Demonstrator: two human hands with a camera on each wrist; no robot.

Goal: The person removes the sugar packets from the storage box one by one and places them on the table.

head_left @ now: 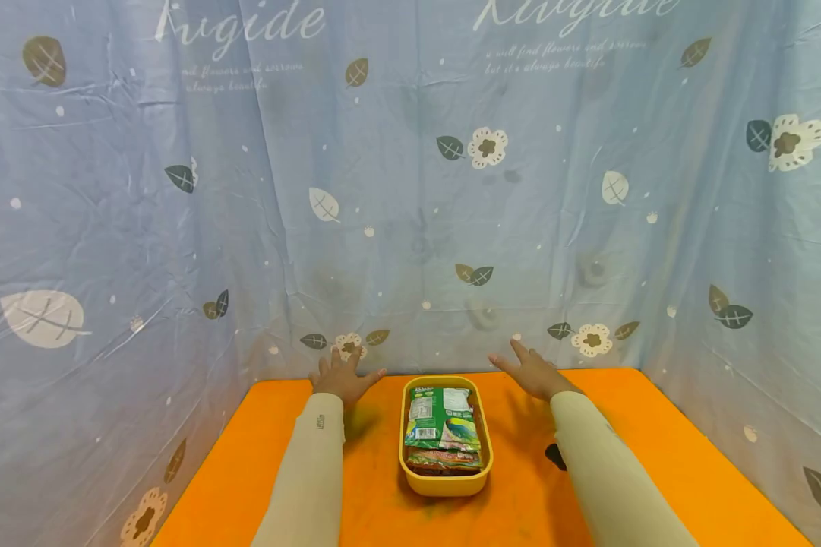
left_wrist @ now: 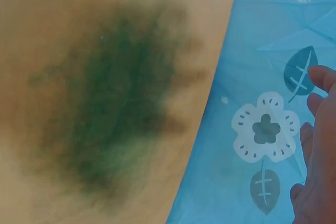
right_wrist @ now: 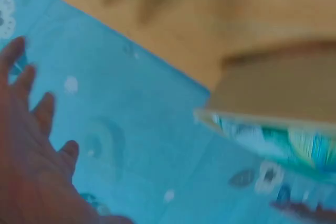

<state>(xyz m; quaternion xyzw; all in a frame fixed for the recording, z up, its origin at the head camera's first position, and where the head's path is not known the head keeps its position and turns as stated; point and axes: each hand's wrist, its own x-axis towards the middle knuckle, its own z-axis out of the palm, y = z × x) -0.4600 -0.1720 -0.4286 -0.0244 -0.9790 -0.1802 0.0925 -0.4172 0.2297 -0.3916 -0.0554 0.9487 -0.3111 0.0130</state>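
Note:
A yellow rectangular basket [head_left: 447, 486] stands on the orange table between my two hands. Inside it lie a green printed packet [head_left: 440, 418] and, under that, a reddish-brown packet [head_left: 444, 457]. My left hand [head_left: 340, 378] hovers left of the basket with its fingers spread, holding nothing. On the other side my right hand [head_left: 533, 374] is also spread and apart from the basket. The right wrist view shows the basket's side wall [right_wrist: 283, 90] close by, blurred, with packets showing past its rim. In the left wrist view only the fingers [left_wrist: 320, 108] appear at the right edge.
The orange table [head_left: 519, 494] ends at a blue-grey curtain [head_left: 410, 228] printed with leaves and flowers, which closes off the back and both sides. A small black object [head_left: 555, 456] shows beside the right forearm. Dark hand shadows fall on the tabletop.

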